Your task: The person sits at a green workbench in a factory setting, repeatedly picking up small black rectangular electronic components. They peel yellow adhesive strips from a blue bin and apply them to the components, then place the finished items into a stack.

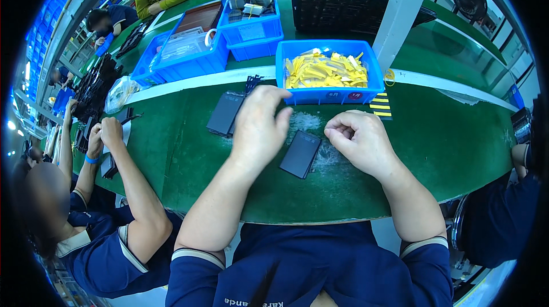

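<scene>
On the green bench before me lies a small stack of flat, dark grey rectangular packs (pixel 301 154) that look like phone batteries, set slightly askew. My left hand (pixel 260 124) hovers to the left of it, thumb and fingers apart, with nothing visible between them. Just behind that hand sits a larger stack of similar dark packs (pixel 223 113), partly covered by it, with black tabs at its far end. To the right of the small stack is my right hand (pixel 363 141). Its fingers are curled and the thumb and fingertips pressed together; whatever they may hold is hidden.
A blue bin (pixel 335 97) full of yellow strips stands just beyond my hands. Strips with yellow bands (pixel 380 105) lie at its right corner. Blue crates (pixel 189 58) stand farther left. A white post (pixel 403 15) rises at the back. A co-worker's hands (pixel 106 135) work at the left.
</scene>
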{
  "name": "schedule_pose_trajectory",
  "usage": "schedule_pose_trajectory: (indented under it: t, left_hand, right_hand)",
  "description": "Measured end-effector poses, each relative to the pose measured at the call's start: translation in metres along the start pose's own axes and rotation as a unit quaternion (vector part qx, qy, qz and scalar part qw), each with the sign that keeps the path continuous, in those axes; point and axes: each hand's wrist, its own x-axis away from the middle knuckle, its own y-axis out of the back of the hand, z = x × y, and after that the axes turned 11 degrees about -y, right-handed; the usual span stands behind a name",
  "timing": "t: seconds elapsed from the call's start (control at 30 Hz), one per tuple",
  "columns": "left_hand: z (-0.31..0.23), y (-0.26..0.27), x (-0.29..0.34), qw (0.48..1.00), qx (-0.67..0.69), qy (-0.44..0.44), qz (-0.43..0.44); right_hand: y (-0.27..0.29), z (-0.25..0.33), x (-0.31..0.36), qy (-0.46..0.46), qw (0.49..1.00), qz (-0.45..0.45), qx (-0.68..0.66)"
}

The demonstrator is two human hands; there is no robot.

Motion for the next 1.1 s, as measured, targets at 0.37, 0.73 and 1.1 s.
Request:
schedule_pose_trajectory:
  t: [0.37,0.73,1.1]
  left_hand:
    - [0.042,0.054,-0.002,0.946,-0.251,0.176,0.108]
    - [0.011,0.024,0.000,0.945,0.304,0.116,-0.012]
    - [-0.032,0.011,0.006,0.971,0.196,-0.003,0.137]
  right_hand:
    - [-0.003,-0.001,0.002,0.043,0.999,0.000,0.016]
    - [-0.007,0.008,0.001,0.302,0.923,-0.236,0.044]
    - [-0.003,0.001,0.003,0.266,0.938,-0.209,0.081]
